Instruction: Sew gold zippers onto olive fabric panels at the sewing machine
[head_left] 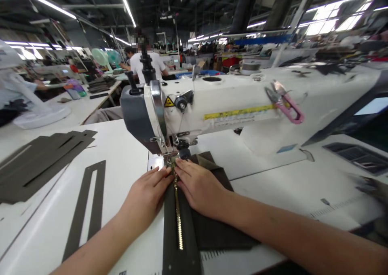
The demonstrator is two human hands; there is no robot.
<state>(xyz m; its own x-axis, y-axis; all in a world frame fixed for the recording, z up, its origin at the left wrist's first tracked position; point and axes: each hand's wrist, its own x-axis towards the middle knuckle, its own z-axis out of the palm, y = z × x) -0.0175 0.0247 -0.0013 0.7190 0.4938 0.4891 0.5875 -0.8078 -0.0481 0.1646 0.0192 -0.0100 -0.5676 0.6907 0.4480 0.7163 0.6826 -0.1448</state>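
Observation:
A dark olive fabric piece with a gold metal zipper [178, 222] runs lengthwise under the needle area of a white sewing machine [233, 93]. At the zipper's left edge, close to the presser foot [169, 158], my left hand [148, 194] pinches the fabric with bent fingers. My right hand [201, 186] grips the same piece from the right, its fingertips by the foot and the thumb beside the zipper teeth. More folded dark fabric [221, 230] lies beneath my right wrist. The fingertips of both hands partly hide the zipper's upper end.
Left on the table lie a slotted fabric frame [80, 210] and a stack of similar pieces [45, 161]. Pink-handled thread snips [286, 103] rest against the machine arm. A white lamp base [42, 117] stands at far left. A person in a white shirt [156, 66] is beyond the machine.

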